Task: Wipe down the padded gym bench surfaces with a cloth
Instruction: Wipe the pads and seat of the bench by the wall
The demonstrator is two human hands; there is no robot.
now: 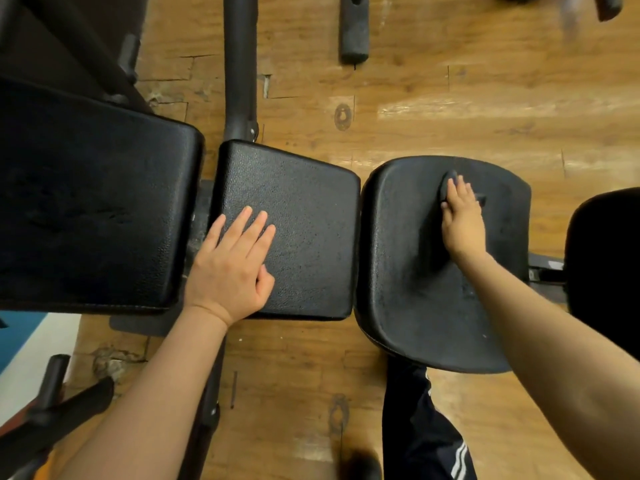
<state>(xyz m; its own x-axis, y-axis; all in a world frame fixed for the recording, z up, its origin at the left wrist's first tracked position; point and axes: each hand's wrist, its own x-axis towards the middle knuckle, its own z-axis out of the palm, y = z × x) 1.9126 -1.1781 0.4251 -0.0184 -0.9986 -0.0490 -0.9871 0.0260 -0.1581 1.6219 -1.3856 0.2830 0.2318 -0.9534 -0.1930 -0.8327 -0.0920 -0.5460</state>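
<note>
The left hand (230, 268) lies flat with straight fingers on the middle pad (304, 237), apparently bracing the body, while the right hand (462, 223) presses what seems a dark cloth (446, 183) under extended fingers onto the rounded seat pad (415, 289) to wipe it.
</note>
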